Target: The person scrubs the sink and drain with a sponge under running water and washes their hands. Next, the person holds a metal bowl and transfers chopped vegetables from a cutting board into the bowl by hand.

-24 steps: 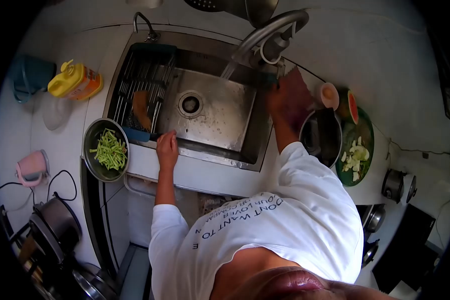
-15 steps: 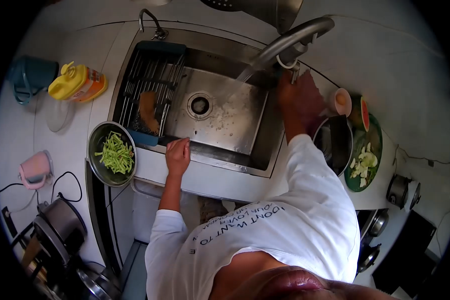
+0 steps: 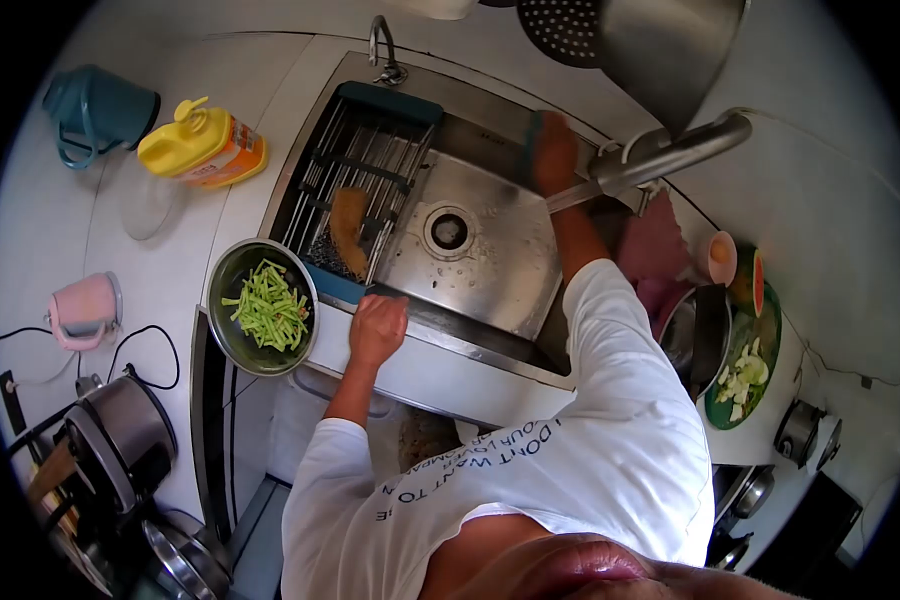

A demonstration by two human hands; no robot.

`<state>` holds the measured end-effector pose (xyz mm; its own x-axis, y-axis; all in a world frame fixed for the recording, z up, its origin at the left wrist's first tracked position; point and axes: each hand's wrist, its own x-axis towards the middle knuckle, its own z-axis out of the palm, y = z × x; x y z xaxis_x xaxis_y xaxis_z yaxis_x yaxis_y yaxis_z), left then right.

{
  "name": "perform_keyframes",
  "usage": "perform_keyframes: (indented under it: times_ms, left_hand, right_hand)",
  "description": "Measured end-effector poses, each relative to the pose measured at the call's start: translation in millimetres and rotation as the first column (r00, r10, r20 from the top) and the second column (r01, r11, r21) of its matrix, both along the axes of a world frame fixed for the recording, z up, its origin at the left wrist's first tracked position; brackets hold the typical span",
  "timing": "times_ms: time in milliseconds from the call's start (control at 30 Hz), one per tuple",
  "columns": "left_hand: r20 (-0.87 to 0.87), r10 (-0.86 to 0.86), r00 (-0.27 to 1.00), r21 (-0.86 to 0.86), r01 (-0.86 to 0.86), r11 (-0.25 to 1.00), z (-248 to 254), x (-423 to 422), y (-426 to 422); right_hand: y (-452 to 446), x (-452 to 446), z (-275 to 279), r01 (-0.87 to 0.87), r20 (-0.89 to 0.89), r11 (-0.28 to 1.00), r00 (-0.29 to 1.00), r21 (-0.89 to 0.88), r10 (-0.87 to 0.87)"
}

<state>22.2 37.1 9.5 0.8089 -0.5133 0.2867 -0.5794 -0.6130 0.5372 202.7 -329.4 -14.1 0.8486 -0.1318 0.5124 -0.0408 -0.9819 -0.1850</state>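
Note:
My right hand (image 3: 556,155) is at the back rim of the steel sink (image 3: 490,255), past the end of the curved tap (image 3: 670,165). Its fingers are closed on a blurred teal cloth (image 3: 534,142), or perhaps a sponge. Water seems to come from the tap across my right forearm. My left hand (image 3: 378,328) rests at the sink's front edge with curled fingers and nothing visible in them. Beside it stands a metal bowl (image 3: 220,335) of cut green beans (image 3: 268,305). A brown loofah-like piece (image 3: 348,230) lies in the drying rack (image 3: 335,165).
Left of the sink stand a yellow bottle (image 3: 205,150), a teal jug (image 3: 110,110) and a pink kettle (image 3: 85,310). To the right are a dark red cloth (image 3: 653,240), a pot (image 3: 678,345), a pink cup (image 3: 722,258) and a green tray (image 3: 722,413) with cut vegetables.
My right hand has moved left from behind the tap, near the red cloth, to the sink's back rim, and the teal cloth now shows in it. The view has shifted; my left hand stays at the front edge.

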Motion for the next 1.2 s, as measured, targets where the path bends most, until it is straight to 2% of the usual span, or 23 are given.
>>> perform_keyframes:
  times_ms: [100, 167, 200, 233, 267, 300, 333, 400, 467, 500, 533, 600, 700, 800, 900, 1033, 1133, 1200]
  left_hand:
    - [-0.046, 0.041, 0.998, -0.007, -0.042, 0.999, 3.5, -2.1, 0.6]
    - [-0.046, 0.044, 0.998, -0.019, -0.045, 0.999, 2.9, 0.5, 1.1]
    - [-0.050, 0.038, 0.998, -0.009, -0.038, 0.999, 3.5, 1.3, 2.4]
    - [-0.050, 0.035, 0.998, 0.000, -0.035, 0.999, 3.3, 1.7, 2.8]
    - [-0.055, 0.033, 0.998, 0.009, -0.033, 0.999, 3.3, 1.6, 2.7]
    - [-0.054, 0.043, 0.998, 0.008, -0.042, 0.999, 3.4, 1.8, 1.2]
    - [-0.058, 0.049, 0.997, 0.009, -0.048, 0.999, 3.8, 1.1, 0.3]
    - [-0.033, 0.060, 0.998, 0.043, -0.058, 0.997, 3.1, 0.6, -0.5]
    - [0.000, 0.065, 0.998, 0.110, -0.065, 0.992, -1.2, -1.0, -0.8]
    - [-0.028, 0.086, 0.996, 0.046, -0.084, 0.995, -4.7, -3.8, 0.4]
    - [-0.019, 0.084, 0.996, 0.066, -0.082, 0.994, -3.8, -3.2, -1.0]
    - [-0.010, 0.058, 0.998, 0.075, -0.057, 0.996, -10.2, -2.2, -2.1]
    - [0.013, 0.060, 0.998, 0.057, -0.061, 0.997, -13.0, 0.1, -4.7]
    - [-0.001, 0.064, 0.998, 0.123, -0.063, 0.990, -6.4, -3.1, -4.3]
    - [0.027, 0.054, 0.998, 0.126, -0.057, 0.990, -6.6, -4.0, -7.5]
    - [0.030, 0.043, 0.999, 0.104, -0.046, 0.994, -9.3, -5.6, -5.4]
    - [0.033, 0.034, 0.999, 0.089, -0.036, 0.995, -10.0, -4.9, -2.7]
    - [0.017, 0.029, 0.999, 0.086, -0.030, 0.996, -9.4, -7.2, -3.3]
  right_hand:
    - [29.3, -18.2, -9.1, -0.375, -0.113, 0.927, 0.922, -0.016, 0.371]
    - [38.1, -53.7, -16.3, -0.463, -0.145, 0.851, 0.851, 0.248, 0.505]
    - [42.3, -72.2, -7.1, -0.257, -0.252, 0.851, 0.881, 0.459, 0.402]
    - [42.5, -82.5, 1.3, -0.023, -0.374, 0.786, 0.870, 0.618, 0.320]
    - [33.3, -87.7, -14.8, 0.149, -0.324, 0.557, 0.917, 0.817, 0.231]
    - [21.3, -94.3, -32.6, 0.274, -0.311, 0.248, 0.942, 0.929, 0.125]
    - [15.3, -100.9, -25.6, 0.246, -0.248, 0.029, 0.955, 0.969, 0.163]
    - [2.6, -117.1, -13.0, 0.181, -0.114, -0.408, 0.976, 0.895, 0.184]
    - [-14.0, -116.2, -33.5, 0.141, -0.133, -0.283, 0.990, 0.949, 0.047]
    - [-24.0, -119.7, -31.9, 0.128, -0.119, -0.094, 0.988, 0.987, 0.094]
    - [-30.9, -128.5, -16.4, 0.115, -0.128, 0.094, 0.981, 0.989, 0.148]
    - [-25.7, -150.7, 41.8, 0.185, -0.221, 0.171, 0.948, 0.968, 0.227]
    - [-27.8, -205.9, 77.0, 0.298, -0.469, 0.540, 0.858, 0.787, 0.210]
    - [-24.5, -274.1, 83.9, 0.260, -0.428, 0.628, 0.895, 0.733, 0.129]
    - [-32.4, -320.1, 75.7, 0.263, -0.359, 0.564, 0.931, 0.783, 0.065]
    - [-26.2, -350.7, 87.2, 0.403, -0.392, 0.642, 0.904, 0.653, -0.170]
    - [-30.5, -391.0, 69.4, 0.256, -0.271, 0.867, 0.951, 0.427, -0.148]
    - [-22.6, -413.3, 41.8, 0.199, -0.247, 0.951, 0.959, 0.237, -0.139]
